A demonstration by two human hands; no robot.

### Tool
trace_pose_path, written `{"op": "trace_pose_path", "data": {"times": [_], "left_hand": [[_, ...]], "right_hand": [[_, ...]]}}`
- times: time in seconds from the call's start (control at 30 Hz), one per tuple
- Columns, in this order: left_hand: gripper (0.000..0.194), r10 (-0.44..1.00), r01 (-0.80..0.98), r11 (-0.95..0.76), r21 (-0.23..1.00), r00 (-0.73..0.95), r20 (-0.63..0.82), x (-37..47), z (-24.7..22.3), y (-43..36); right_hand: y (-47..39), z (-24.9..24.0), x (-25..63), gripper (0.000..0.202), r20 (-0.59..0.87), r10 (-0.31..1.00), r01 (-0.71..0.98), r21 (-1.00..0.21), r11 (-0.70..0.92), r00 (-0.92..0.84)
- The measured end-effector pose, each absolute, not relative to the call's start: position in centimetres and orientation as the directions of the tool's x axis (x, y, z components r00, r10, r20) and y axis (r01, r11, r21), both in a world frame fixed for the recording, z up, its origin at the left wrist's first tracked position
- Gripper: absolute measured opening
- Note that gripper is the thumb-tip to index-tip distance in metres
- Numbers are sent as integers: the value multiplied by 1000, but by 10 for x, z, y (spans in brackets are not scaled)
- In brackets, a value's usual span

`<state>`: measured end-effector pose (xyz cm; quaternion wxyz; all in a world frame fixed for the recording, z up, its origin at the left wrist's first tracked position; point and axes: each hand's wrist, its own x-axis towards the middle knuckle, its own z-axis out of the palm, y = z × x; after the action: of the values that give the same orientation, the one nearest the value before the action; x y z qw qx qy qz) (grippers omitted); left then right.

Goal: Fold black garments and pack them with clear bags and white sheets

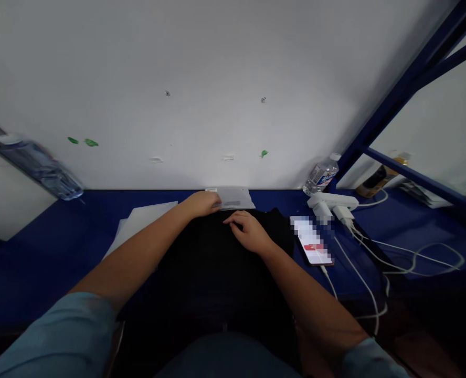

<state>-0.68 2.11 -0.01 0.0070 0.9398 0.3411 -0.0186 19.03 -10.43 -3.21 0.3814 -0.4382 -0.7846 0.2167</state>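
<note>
A black cloth item (217, 273), perhaps a garment, spreads over the blue desk and hangs down towards my body. My left hand (204, 203) is closed at its far edge, with the fingertips curled down and partly hidden. Just beyond lies a pale, see-through plastic packet (235, 197), close to the left fingertips. My right hand (251, 231) rests on the upper part of the cloth, its index finger stretched to the left and its thumb apart. I see nothing held in it.
White paper sheets (150, 215) lie under my left forearm. To the right are a lit phone (309, 239) on a cable, a white power strip (333, 200) with plugs, and a water bottle (322, 175). Another bottle (40, 165) stands left. A blue metal frame (390, 115) rises right.
</note>
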Motion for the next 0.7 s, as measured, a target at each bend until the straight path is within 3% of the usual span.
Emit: {"op": "trace_pose_path", "data": {"times": [0.23, 0.53, 0.7], "left_hand": [[24, 664, 660, -747, -83, 747, -30, -2, -6, 25], [30, 688, 709, -690, -143, 704, 175, -4, -6, 23], [27, 628, 652, -716, -247, 757, 180, -5, -9, 23]], "right_hand": [[-105, -30, 190, 27, 416, 846, 518, -670, 533, -333], [-105, -28, 190, 27, 398, 855, 557, -649, 519, -332], [-105, -29, 191, 27, 405, 857, 563, -646, 515, -319]]}}
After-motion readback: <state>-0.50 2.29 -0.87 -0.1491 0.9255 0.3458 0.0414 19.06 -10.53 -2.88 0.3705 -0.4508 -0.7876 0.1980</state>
